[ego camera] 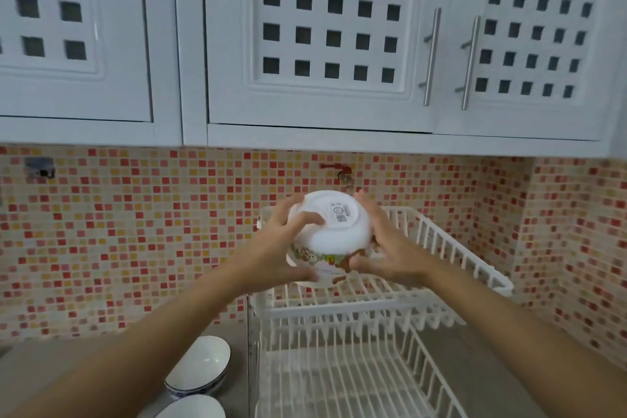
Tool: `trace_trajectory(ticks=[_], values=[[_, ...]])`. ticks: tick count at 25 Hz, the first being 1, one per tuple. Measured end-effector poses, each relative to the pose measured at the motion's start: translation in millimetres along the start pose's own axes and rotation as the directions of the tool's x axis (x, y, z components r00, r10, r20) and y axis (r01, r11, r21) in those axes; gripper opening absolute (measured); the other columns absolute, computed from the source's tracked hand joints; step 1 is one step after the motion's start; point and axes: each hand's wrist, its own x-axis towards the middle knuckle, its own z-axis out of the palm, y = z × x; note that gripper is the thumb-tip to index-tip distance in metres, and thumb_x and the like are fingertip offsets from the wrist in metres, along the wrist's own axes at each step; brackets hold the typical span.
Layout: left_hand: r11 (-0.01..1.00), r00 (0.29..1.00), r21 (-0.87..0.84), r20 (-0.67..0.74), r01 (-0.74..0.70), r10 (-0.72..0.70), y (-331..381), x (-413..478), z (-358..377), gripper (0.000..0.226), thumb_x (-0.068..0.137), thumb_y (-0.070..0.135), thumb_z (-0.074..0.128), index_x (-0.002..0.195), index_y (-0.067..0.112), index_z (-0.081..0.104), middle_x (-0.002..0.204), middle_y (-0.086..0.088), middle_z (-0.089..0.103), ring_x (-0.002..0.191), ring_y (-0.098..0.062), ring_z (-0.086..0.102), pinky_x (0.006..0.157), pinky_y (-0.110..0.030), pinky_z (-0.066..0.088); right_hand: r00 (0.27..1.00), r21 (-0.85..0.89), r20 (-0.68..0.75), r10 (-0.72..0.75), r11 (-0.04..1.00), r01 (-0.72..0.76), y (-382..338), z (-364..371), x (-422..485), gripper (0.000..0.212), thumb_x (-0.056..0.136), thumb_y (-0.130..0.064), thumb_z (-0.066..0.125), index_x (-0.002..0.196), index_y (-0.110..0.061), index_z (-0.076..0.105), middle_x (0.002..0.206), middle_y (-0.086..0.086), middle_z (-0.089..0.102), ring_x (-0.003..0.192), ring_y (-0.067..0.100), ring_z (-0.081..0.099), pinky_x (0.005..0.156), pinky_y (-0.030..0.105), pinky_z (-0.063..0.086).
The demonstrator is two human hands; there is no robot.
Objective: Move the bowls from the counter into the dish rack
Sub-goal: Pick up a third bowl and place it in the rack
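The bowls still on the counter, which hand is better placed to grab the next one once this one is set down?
Probably the left hand. The two remaining bowls sit on the counter left of the dish rack, under the left forearm. The right hand would have to cross over. Both now hold the cartoon bowl.

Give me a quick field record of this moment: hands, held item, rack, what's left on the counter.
held item: cartoon-print bowl, upside down, base with label facing the camera
left hand: gripping the bowl's left side
right hand: gripping its right side
position: above the upper tier of the white dish rack, not yet set down
rack contents: none visible on either tier
counter: two white bowls left of the rack, blue-rimmed bowl and nearer bowl
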Motion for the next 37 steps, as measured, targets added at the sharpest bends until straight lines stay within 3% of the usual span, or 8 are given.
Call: trace_trajectory(ticks=[3,5,13,23,26,30,34,37], values=[[0.999,0.999,-0.019,0.032,0.037,-0.037,-0.2,-0.3,22.2,0.057,0.074,0.03,0.076,0.119,0.03,0.041,0.156,0.004,-0.012,0.146,-0.028,0.007,0.109,-0.035,0.034,0.999,0.046,0.039,-0.007,0.999,0.005,11.1,9.7,7.1,0.105,0.071,-0.042,0.078,0.144,-0.044,0.002,0.145,-0.031,0.007,0.135,-0.005,0.012,0.118,0.033,0.019],[0.997,0.993,0.006,0.085,0.076,-0.076,-1.9,-1.4,26.8,0.046,0.079,0.029,0.072,0.116,0.026,0.044,0.157,0.0,-0.015,0.147,-0.029,0.003,0.111,-0.037,0.033,0.996,-0.045,0.093,-0.018,0.999,0.023,21.9,15.8,11.0,0.112,0.068,-0.042,0.081,0.148,-0.032,0.003,0.152,-0.02,0.005,0.135,-0.005,0.007,0.118,0.029,0.013],[0.983,0.987,0.166,0.127,0.075,-0.097,-6.2,-3.4,37.4,0.043,0.08,0.031,0.071,0.114,0.024,0.045,0.158,-0.002,0.004,0.137,-0.03,0.033,0.106,-0.034,0.041,0.987,-0.08,0.14,-0.074,0.993,0.086,44.8,27.9,21.2,0.117,0.063,-0.043,0.084,0.148,-0.027,0.006,0.154,-0.012,0.005,0.134,-0.003,0.01,0.111,0.023,0.013],[0.981,0.957,0.128,0.232,0.149,-0.175,1.8,-5.9,31.5,0.057,0.082,0.031,0.069,0.126,0.031,0.032,0.16,-0.005,-0.01,0.136,-0.031,0.038,0.103,-0.036,0.044,0.976,-0.111,0.214,-0.042,0.992,0.066,42.1,22.0,19.9,0.116,0.068,-0.052,0.077,0.149,-0.032,-0.004,0.157,-0.016,-0.014,0.138,-0.005,-0.009,0.118,0.036,0.007],[0.978,0.962,0.105,0.187,0.182,-0.199,6.0,-11.4,17.9,0.064,0.087,0.036,0.062,0.138,0.033,0.023,0.159,0.0,-0.019,0.143,-0.027,0.027,0.11,-0.04,0.034,0.988,-0.103,0.151,-0.028,0.994,0.044,20.3,14.7,18.9,0.111,0.072,-0.057,0.071,0.149,-0.034,-0.006,0.156,-0.021,-0.016,0.14,-0.004,-0.01,0.118,0.04,0.009],[0.953,0.956,0.111,0.048,0.282,-0.289,-5.0,-27.7,-16.5,0.057,0.098,0.034,0.04,0.148,0.028,0.013,0.159,0.002,-0.015,0.145,-0.024,0.021,0.116,-0.039,0.023,0.993,-0.098,-0.084,-0.087,0.992,0.078,-45.2,30.3,23.1,0.083,0.088,-0.06,0.043,0.15,-0.029,-0.002,0.159,-0.015,-0.011,0.146,0.003,-0.004,0.117,0.035,0.008],[0.888,0.895,0.117,-0.045,0.445,-0.443,-43.2,-69.1,-43.7,0.054,0.101,0.037,0.025,0.15,0.025,0.008,0.161,0.0,-0.008,0.148,-0.021,0.007,0.118,-0.036,0.013,0.97,0.089,-0.226,-0.092,0.989,0.114,-113.4,94.4,30.8,0.07,0.096,-0.051,0.033,0.151,-0.023,0.001,0.16,-0.008,-0.01,0.146,0.005,-0.01,0.116,0.03,0.0],[0.827,0.838,0.148,-0.026,0.543,-0.545,-75.5,-106.5,-48.7,0.054,0.102,0.035,0.023,0.151,0.02,0.006,0.161,-0.003,-0.004,0.148,-0.02,0.003,0.119,-0.036,0.009,0.957,0.048,-0.283,-0.068,0.995,0.084,-138.8,153.6,35.7,0.066,0.098,-0.045,0.033,0.151,-0.015,0.008,0.16,0.003,-0.007,0.147,0.015,-0.009,0.118,0.033,0.003]])
